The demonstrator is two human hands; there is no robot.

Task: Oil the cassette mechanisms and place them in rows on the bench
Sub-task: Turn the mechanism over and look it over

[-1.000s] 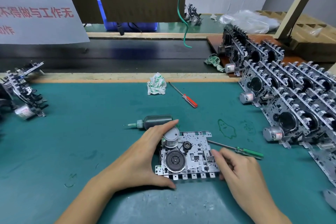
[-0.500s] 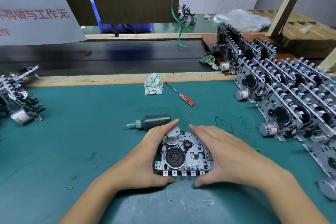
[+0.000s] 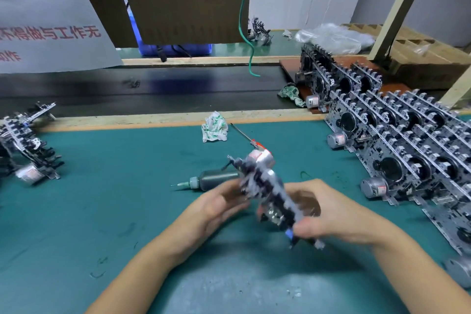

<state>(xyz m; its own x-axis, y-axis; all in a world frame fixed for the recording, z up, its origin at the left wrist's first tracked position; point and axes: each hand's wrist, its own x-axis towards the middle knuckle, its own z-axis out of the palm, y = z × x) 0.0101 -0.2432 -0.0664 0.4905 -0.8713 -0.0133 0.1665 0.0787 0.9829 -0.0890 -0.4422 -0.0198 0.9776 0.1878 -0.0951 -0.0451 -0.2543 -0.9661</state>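
Now cassette mechanism (image 3: pixel 265 194) tilted, between left hand (image 3: pixel 216 208), right hand (image 3: pixel 323 216)

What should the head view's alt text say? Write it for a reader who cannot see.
Both hands, left hand and right hand, hold a motion-blurred cassette mechanism tilted above the green bench mat. An oil bottle lies behind it; rows of mechanisms stand at right.

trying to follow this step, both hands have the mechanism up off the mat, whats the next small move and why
Probably steady the mechanism in the left hand and free the right hand to reach for the oil bottle. The bottle lies untouched on the mat just behind the hands.
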